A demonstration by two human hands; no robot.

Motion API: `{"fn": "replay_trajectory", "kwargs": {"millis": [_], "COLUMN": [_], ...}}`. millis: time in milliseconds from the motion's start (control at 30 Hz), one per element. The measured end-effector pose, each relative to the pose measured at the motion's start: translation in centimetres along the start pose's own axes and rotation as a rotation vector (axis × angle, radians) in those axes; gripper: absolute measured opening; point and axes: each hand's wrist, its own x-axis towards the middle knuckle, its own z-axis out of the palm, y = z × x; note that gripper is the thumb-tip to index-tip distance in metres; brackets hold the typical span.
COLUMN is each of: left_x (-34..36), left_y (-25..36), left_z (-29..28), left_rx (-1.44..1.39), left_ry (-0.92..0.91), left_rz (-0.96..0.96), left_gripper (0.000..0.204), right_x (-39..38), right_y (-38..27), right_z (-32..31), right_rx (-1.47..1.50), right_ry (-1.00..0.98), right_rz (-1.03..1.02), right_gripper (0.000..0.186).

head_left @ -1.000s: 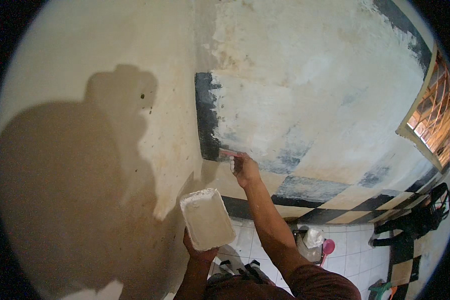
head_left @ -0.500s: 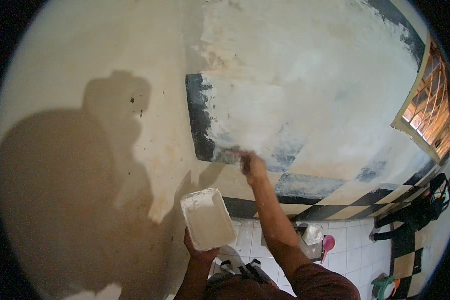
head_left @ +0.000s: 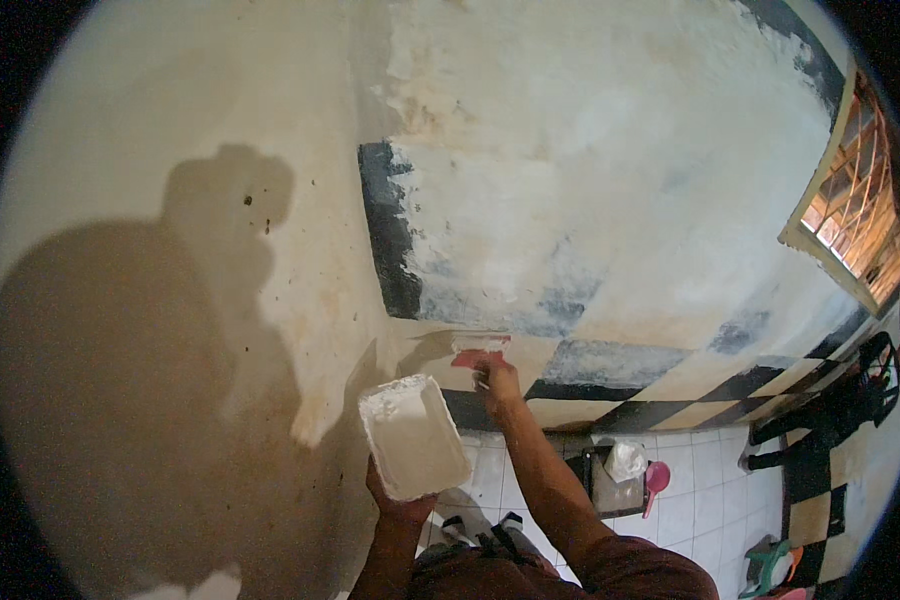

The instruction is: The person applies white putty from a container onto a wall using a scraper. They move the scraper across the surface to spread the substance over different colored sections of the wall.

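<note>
Your right hand (head_left: 498, 388) grips a red flat spreader (head_left: 476, 357) in front of the black-and-cream checkered wall (head_left: 610, 180).
The spreader, whitish along its edge, sits at one o'clock from the paste-smeared white rectangular tub (head_left: 450, 425); whether it touches the wall, you cannot tell. Your right fingers are closed on it, while your left hand (head_left: 402, 507) clasps the tub at its six o'clock side. From the spreader, a crumpled white bag (head_left: 626, 461) and a round-bowled pink dipper (head_left: 656, 477) lie at four o'clock, a barred window (head_left: 850, 205) at two.
</note>
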Motion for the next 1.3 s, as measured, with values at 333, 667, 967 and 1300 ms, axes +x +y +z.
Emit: {"fn": "replay_trajectory", "kwargs": {"millis": [333, 667, 967, 1300], "left_x": [0.0, 0.6, 0.0, -0.1], "left_y": [-0.3, -1.0, -0.5, -1.4], "left_z": [0.9, -1.0, 0.4, 1.6], "left_rx": [-0.027, 0.082, 0.047, 0.047], "left_ry": [0.000, 0.058, 0.022, 0.047], "left_rz": [-0.027, -0.019, -0.016, -0.052], "left_gripper": [0.052, 0.051, 0.052, 0.051], "right_x": [-1.1, 3.1, -0.6, 0.2], "right_y": [-8.7, -4.0, -0.2, -16.3], "right_z": [2.1, -3.7, -2.8, 3.9], "right_rx": [0.182, -0.084, 0.026, 0.019], "right_ry": [0.028, 0.021, 0.167, 0.169], "right_rz": [-0.177, -0.140, -0.170, -0.238], "right_gripper": [0.020, 0.024, 0.022, 0.026]}}
